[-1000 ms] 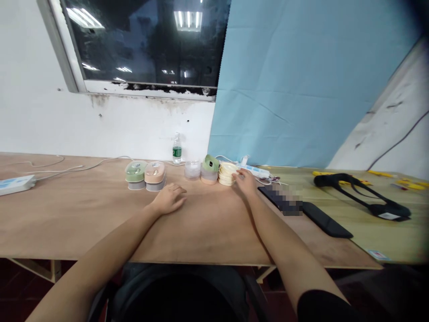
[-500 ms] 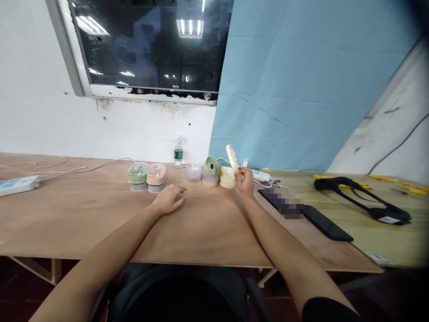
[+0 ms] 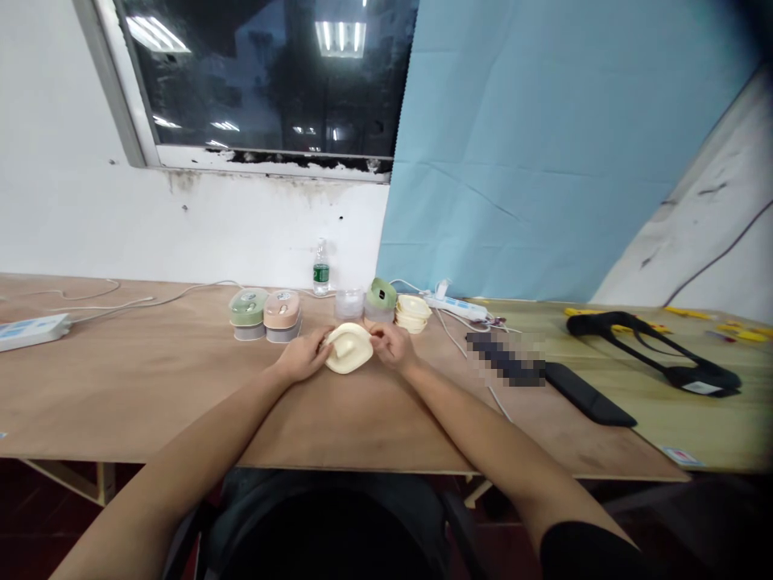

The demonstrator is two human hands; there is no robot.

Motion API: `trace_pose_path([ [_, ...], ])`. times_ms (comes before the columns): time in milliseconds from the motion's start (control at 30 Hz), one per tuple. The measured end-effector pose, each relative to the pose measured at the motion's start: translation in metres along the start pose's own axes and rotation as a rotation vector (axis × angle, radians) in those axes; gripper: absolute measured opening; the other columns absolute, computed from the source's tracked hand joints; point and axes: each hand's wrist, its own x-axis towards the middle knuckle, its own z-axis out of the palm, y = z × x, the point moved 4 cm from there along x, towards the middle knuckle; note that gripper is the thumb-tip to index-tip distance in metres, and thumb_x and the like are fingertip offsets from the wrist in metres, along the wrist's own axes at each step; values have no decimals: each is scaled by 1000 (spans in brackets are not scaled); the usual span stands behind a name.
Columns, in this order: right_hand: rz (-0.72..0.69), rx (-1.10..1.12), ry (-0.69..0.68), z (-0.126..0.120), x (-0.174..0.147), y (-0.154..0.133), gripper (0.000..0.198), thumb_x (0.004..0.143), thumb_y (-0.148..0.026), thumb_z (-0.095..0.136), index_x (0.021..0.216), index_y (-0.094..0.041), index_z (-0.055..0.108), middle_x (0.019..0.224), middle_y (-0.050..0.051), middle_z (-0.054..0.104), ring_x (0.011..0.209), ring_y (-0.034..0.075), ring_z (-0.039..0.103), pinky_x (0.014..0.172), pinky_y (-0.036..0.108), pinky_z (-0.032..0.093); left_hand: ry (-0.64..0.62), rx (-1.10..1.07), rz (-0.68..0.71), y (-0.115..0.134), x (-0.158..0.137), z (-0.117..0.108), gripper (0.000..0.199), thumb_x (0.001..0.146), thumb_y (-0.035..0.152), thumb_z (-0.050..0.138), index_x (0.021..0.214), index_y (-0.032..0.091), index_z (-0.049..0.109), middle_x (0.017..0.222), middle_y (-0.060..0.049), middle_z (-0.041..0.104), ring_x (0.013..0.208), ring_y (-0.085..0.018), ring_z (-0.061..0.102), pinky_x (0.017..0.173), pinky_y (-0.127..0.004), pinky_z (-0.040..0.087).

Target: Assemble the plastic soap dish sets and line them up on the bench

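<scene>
Between my two hands is a cream-coloured plastic lid (image 3: 349,349), tilted so that its broad face shows. My left hand (image 3: 303,355) is closed on its left edge. At its upper right edge, my right hand (image 3: 392,345) pinches the rim. Behind my right hand stands a stack of cream lids or shallow pieces (image 3: 413,312). Beside the stack are green and greyish container parts (image 3: 381,298) and clear cups (image 3: 349,304). Left of these sit two closed containers, one with a green lid (image 3: 248,308) and one with a pink lid (image 3: 283,309).
A water bottle (image 3: 321,270) stands by the wall. A power strip (image 3: 460,307) with cables lies behind on the right, another power strip (image 3: 35,331) at far left. A black phone-like slab (image 3: 587,395) and a black strap frame (image 3: 655,354) lie to the right.
My right hand has brought the cream lid from beside the stack leftward and nearer to me. My left hand, earlier resting on the table, now holds its left edge.
</scene>
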Motion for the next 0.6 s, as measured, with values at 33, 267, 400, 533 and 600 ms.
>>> trace_pose_path([
  [33,22,-23,70,-10,6,6,25,82,-47,52,81,-25,62,76,5,65,68,21,59,68,35,47,3,-4,-36,-1,0,0,49,94,42,37,137,19,37,103,-8,66,85,-21,64,76,-32,47],
  [267,496,-340,383,-102,58,112,35,90,-42,39,93,-17,63,93,9,68,88,21,60,83,30,43,-122,-99,-24,-8,6,10,38,91,39,43,120,19,58,107,-8,67,85,-19,62,75,-30,46],
  [400,959,-366,37,-119,78,186,40,94,-38,34,92,-15,67,108,13,67,105,23,58,90,30,40,-177,-153,-25,-12,11,18,34,91,37,44,110,18,64,100,-7,69,81,-18,61,71,-28,45],
  [533,1094,-306,-115,-104,90,218,56,93,-53,32,99,-12,68,97,16,70,94,27,63,83,35,45,-193,-165,-38,-13,11,19,31,90,36,46,108,19,65,95,-5,69,78,-17,60,69,-27,44],
  [600,1139,-298,-166,-90,92,227,61,90,-61,34,103,-12,68,94,16,70,95,28,63,84,38,46,-200,-169,-26,-13,10,17,30,89,34,47,107,19,65,92,-5,69,77,-17,59,69,-27,43],
])
